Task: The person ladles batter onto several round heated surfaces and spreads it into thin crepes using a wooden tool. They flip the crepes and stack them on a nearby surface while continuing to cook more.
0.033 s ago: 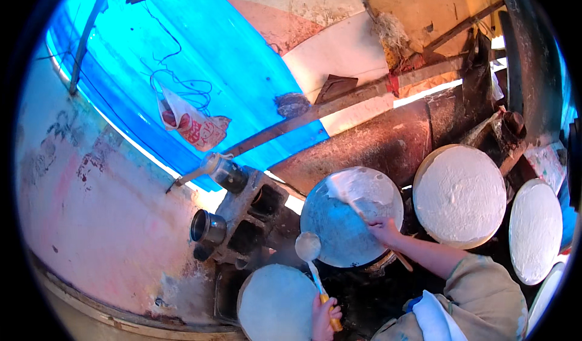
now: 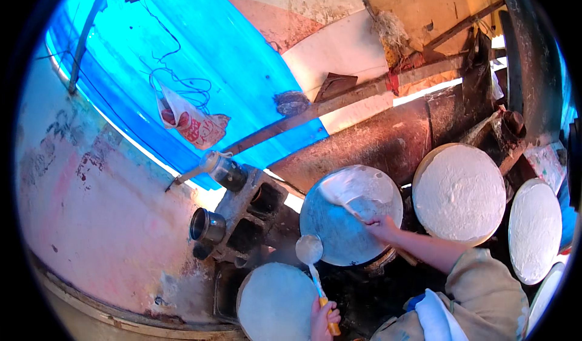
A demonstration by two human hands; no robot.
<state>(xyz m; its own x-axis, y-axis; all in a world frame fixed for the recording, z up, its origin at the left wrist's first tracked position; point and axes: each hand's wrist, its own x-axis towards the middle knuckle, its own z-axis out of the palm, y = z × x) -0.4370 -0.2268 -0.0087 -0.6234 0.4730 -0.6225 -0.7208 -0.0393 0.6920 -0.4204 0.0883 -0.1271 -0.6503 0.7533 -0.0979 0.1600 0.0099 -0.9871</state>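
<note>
Your ladle [image 2: 309,249] looks like metal, its yellow handle [image 2: 333,329] like smooth plastic. Your griddle [image 2: 327,232] has a wet-looking gloss, while the white disc [image 2: 459,195] looks rough and matt. Your sleeve [image 2: 485,280] is matt cloth.

Left: pinkish stained wall [image 2: 115,226], flaking in spots. Blue sheet [image 2: 242,56] beyond it; white bag with red print [image 2: 197,126] and looped dark wire [image 2: 182,85] show against it. Slanted wooden beam [image 2: 357,101] crosses, dark fuzzy clump [image 2: 292,103] just beside. Brown rusty panel [image 2: 376,135] below beam. Grey hollow block [image 2: 233,206], metal cup [image 2: 207,226] at its left side.
</note>
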